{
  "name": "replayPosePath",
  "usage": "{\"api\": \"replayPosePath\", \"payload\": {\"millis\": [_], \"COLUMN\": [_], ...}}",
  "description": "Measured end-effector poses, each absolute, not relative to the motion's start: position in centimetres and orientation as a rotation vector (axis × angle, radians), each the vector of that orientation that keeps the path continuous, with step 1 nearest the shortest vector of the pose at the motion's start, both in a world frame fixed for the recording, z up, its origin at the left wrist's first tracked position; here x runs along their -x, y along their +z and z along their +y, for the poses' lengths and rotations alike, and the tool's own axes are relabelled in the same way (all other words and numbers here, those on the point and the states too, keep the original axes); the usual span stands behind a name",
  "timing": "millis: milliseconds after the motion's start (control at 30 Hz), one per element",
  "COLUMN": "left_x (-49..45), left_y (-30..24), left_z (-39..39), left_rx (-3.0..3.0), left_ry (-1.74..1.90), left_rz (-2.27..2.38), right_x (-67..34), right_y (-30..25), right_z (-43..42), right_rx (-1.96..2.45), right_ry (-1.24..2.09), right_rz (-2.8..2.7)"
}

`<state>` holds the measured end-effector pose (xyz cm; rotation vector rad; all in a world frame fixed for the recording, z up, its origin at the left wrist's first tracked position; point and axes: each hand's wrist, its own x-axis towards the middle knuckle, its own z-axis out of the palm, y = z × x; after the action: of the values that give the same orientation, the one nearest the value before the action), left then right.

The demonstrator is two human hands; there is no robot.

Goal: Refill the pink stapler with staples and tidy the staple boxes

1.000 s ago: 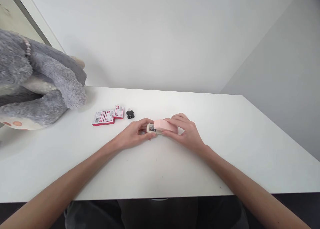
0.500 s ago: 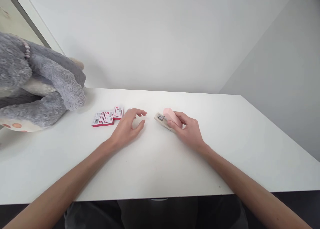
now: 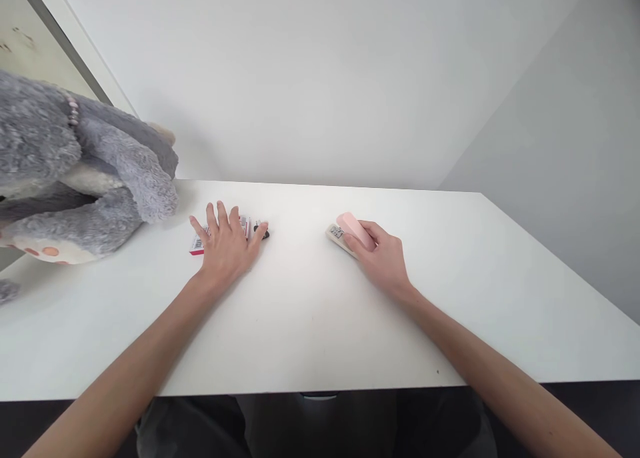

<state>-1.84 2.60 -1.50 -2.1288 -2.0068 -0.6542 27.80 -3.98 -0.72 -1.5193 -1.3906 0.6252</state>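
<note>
Big white tabletop (image 3: 310,311), smooth & flat. At its far left sits a grey plush toy (image 3: 75,171), soft & fluffy. The left hand (image 3: 225,245) lies palm down w/ fingers spread wide and grips nothing. The right hand (image 3: 383,261) is curled round the pink stapler (image 3: 353,230), well apart on the right. Stapler is long, smooth, rounded. It lies slanted, label end pointing left twd the other hand. Small red boxes (image 3: 197,245), flat card, are mostly hidden under the left hand. A tiny black bit (image 3: 263,231) sits just beside the left thumb; can't tell if they touch.
</note>
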Motion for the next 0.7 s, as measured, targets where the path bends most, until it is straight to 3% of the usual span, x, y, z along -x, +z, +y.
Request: {"api": "replayPosePath", "payload": {"millis": [233,700], "left_x": [1.9,5.4], "left_y": [-0.9,-0.2], "left_z": [2.4,4.3], "left_rx": [2.199,2.08], "left_ry": [-0.479,-0.589], "left_rz": [-2.054,-2.185], "right_x": [-27.8,-28.0], "right_y": [-0.7,-0.9], "right_z": [-3.9,-3.8], "right_rx": [1.54,1.536], "right_ry": [0.656,0.667], "right_rz": [-1.381,-1.404]}}
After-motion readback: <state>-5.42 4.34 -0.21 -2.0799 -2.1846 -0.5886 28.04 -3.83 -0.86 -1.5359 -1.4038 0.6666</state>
